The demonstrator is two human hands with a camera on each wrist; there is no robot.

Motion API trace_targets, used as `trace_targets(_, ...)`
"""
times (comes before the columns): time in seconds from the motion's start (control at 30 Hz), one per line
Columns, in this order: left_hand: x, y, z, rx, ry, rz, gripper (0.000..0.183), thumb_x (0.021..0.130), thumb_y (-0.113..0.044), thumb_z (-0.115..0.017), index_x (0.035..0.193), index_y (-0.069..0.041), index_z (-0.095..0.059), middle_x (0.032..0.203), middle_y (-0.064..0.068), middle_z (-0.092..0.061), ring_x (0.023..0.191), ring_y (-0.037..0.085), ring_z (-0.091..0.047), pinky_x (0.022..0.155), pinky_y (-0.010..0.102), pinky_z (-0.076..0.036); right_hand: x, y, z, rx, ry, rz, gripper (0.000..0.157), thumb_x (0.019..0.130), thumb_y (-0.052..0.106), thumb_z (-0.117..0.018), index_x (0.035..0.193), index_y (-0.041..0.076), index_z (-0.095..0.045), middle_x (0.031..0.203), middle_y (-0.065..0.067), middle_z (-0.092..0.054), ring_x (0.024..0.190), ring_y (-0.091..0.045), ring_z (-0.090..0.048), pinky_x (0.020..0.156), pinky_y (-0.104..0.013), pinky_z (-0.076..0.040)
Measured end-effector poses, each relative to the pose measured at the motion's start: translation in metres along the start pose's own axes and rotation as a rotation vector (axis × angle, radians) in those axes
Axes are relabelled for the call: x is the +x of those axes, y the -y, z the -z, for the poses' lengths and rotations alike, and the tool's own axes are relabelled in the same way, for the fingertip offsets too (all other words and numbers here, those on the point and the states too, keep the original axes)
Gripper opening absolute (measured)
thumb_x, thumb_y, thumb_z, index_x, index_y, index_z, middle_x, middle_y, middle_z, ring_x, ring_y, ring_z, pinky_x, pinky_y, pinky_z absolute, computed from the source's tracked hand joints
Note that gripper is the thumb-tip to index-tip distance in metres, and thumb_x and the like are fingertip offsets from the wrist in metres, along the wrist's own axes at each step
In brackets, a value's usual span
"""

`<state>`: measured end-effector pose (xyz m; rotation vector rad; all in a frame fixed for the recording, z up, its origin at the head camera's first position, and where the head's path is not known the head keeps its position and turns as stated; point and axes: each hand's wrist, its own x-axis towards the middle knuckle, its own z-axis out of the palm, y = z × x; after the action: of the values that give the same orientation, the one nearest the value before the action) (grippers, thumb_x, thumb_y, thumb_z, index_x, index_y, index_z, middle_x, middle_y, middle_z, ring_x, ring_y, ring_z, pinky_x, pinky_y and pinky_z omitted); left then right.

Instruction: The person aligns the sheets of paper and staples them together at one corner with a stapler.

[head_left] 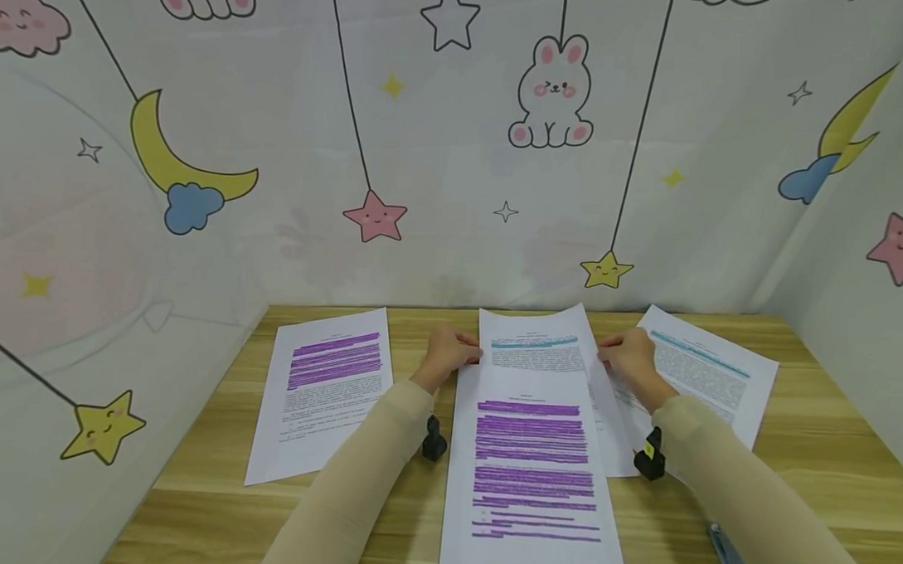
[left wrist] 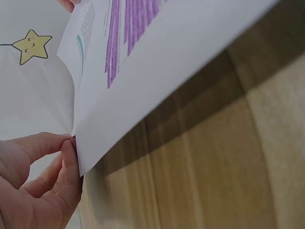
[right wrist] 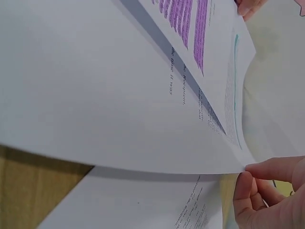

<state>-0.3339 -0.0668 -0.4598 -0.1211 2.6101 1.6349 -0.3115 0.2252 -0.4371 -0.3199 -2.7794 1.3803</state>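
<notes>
A printed sheet with purple highlighting (head_left: 535,443) lies lengthwise in front, overlapping a printed sheet with a blue-highlighted line (head_left: 536,355) behind it. At the left edge of the blue-marked sheet, my left hand (head_left: 447,354) pinches the paper between thumb and fingers; in the left wrist view the purple sheet's corner hangs right beside those fingertips (left wrist: 70,142). My right hand (head_left: 631,363) pinches the opposite edge of the blue-marked sheet, thumb against index finger in the right wrist view. That sheet's upper edge bows and stands raised, its lower part hidden under the purple one.
On the wooden table (head_left: 212,523), another purple-highlighted sheet (head_left: 328,402) lies at left. A further blue-highlighted sheet (head_left: 717,382) lies at right, partly behind my right hand. A grey-blue object (head_left: 727,555) sits beside my right sleeve. A patterned curtain (head_left: 463,150) stands behind the table.
</notes>
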Motion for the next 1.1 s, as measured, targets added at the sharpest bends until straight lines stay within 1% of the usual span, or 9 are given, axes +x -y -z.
trace_targets(0.13, 0.000, -0.003, -0.001, -0.015, 0.004, 0.008, 0.011, 0.083, 0.000, -0.078, 0.092, 0.005, -0.075, 0.083, 0.013, -0.073, 0.065, 0.012, -0.066, 0.060, 0.020, -0.055, -0.001, 0.004, 0.003, 0.001, -0.006, 0.018, 0.022, 0.087, -0.004, -0.067, 0.106, -0.015, -0.068, 0.095, -0.024, -0.068, 0.068, -0.018, -0.063, 0.057, -0.021, -0.050)
trace_targets(0.3, -0.004, -0.012, 0.001, -0.026, -0.002, 0.005, 0.011, 0.084, -0.001, -0.078, 0.092, 0.005, -0.074, 0.086, 0.014, -0.073, 0.067, 0.014, -0.066, 0.062, 0.022, -0.056, -0.001, 0.011, 0.008, 0.022, -0.017, 0.029, 0.023, 0.088, -0.003, -0.065, 0.108, -0.015, -0.068, 0.098, -0.025, -0.067, 0.072, -0.023, -0.064, 0.056, -0.020, -0.049)
trace_targets(0.53, -0.006, -0.018, 0.002, -0.032, -0.006, 0.009, 0.011, 0.085, -0.003, -0.077, 0.093, 0.004, -0.074, 0.092, 0.014, -0.071, 0.071, 0.017, -0.068, 0.062, 0.022, -0.055, 0.000, 0.013, 0.013, 0.026, -0.051, 0.065, 0.022, 0.087, -0.002, -0.065, 0.106, -0.014, -0.069, 0.090, -0.021, -0.069, 0.067, -0.024, -0.066, 0.052, -0.018, -0.046)
trace_targets(0.6, -0.006, -0.020, 0.002, -0.037, -0.008, 0.007, 0.011, 0.086, -0.003, -0.076, 0.094, 0.004, -0.073, 0.094, 0.014, -0.071, 0.073, 0.018, -0.069, 0.061, 0.022, -0.053, 0.000, 0.015, 0.014, 0.028, -0.058, 0.065, 0.022, 0.088, -0.002, -0.065, 0.106, -0.013, -0.069, 0.092, -0.022, -0.070, 0.070, -0.026, -0.066, 0.053, -0.018, -0.047)
trace_targets(0.7, -0.007, -0.021, 0.002, -0.042, -0.011, 0.003, 0.010, 0.086, -0.003, -0.076, 0.094, 0.003, -0.073, 0.096, 0.014, -0.070, 0.074, 0.020, -0.070, 0.061, 0.022, -0.052, -0.001, 0.019, 0.014, 0.026, -0.060, 0.057, 0.022, 0.089, -0.001, -0.065, 0.107, -0.012, -0.069, 0.101, -0.025, -0.069, 0.081, -0.031, -0.067, 0.062, -0.022, -0.049)
trace_targets(0.8, -0.008, -0.023, 0.003, -0.051, -0.011, 0.001, 0.010, 0.087, -0.002, -0.075, 0.095, 0.003, -0.072, 0.097, 0.015, -0.069, 0.076, 0.022, -0.071, 0.063, 0.023, -0.053, -0.003, 0.023, 0.014, 0.026, -0.050, 0.043, 0.022, 0.091, -0.001, -0.064, 0.109, -0.013, -0.068, 0.110, -0.028, -0.066, 0.090, -0.033, -0.064, 0.072, -0.029, -0.050)
trace_targets(0.87, -0.009, -0.023, 0.002, -0.056, -0.010, 0.001, 0.010, 0.087, -0.002, -0.075, 0.095, 0.004, -0.072, 0.097, 0.015, -0.069, 0.077, 0.022, -0.071, 0.064, 0.024, -0.055, -0.003, 0.024, 0.014, 0.027, -0.043, 0.031, 0.023, 0.092, 0.000, -0.063, 0.110, -0.013, -0.068, 0.112, -0.028, -0.065, 0.093, -0.033, -0.062, 0.076, -0.031, -0.050)
trace_targets(1.1, -0.008, -0.022, 0.001, -0.070, -0.007, 0.007, 0.010, 0.087, -0.002, -0.076, 0.095, 0.004, -0.073, 0.095, 0.015, -0.070, 0.075, 0.021, -0.071, 0.065, 0.025, -0.056, -0.004, 0.026, 0.017, 0.027, -0.038, 0.038, 0.023, 0.093, -0.001, -0.062, 0.111, -0.014, -0.067, 0.113, -0.029, -0.064, 0.094, -0.035, -0.062, 0.069, -0.026, -0.050)
